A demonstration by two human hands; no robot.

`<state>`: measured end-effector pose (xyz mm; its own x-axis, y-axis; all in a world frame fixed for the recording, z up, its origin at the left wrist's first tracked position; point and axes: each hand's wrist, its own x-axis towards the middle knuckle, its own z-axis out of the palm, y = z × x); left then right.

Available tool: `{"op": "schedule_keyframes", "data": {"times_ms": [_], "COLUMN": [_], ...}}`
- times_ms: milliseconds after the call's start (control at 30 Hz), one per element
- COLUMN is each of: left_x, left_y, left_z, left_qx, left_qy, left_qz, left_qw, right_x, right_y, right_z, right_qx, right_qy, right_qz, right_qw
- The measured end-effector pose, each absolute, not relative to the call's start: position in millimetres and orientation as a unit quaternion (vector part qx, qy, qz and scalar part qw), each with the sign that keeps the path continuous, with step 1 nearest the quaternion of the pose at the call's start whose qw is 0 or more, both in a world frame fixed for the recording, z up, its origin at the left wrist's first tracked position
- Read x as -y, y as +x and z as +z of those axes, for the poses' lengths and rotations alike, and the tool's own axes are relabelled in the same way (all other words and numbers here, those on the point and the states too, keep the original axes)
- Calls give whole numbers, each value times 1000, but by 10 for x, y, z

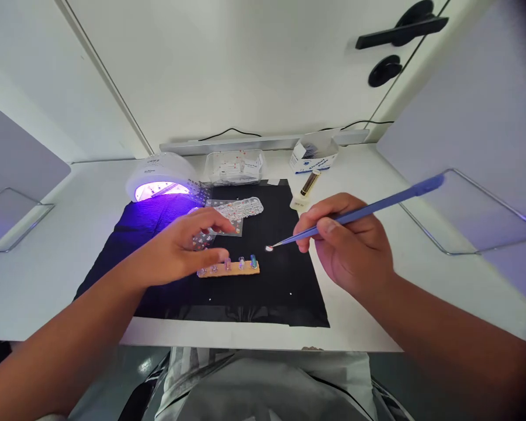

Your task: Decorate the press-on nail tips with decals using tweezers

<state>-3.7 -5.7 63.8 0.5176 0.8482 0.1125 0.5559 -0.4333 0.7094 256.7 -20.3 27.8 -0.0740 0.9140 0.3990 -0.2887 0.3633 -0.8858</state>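
The right hand [350, 245] pinches one blue tool [368, 209], a small bead [269, 248] at its tip. The left hand [188, 248], half open, touches one wooden strip [230, 269] bearing five nail tips.

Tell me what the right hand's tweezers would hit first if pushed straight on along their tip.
Probably the rightmost nail tip on the wooden strip; the tweezers in the right hand point left and down toward it, though depth is unclear.
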Motion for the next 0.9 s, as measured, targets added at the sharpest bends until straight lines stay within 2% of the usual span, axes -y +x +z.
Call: {"op": "schedule_keyframes", "data": {"times_ms": [133,333,667,900], "left_x": [128,143,132,144], "left_y": [239,394,399,416], "left_z": [629,383,302,288], "left_qx": [-408,-450,-439,-424], "left_qy": [870,860,860,873], "left_qz": [116,71,86,92], "left_qw": [250,229,245,224], "right_x": [155,132,125,147], "right_y": [2552,2510,2560,2568], "right_z": [1,-214,-231,-209], "right_qx": [508,485,462,476], "right_qy": [-328,-370,-384,-399], "right_qz": [536,584,632,618], "right_qw": [589,536,489,482]}}
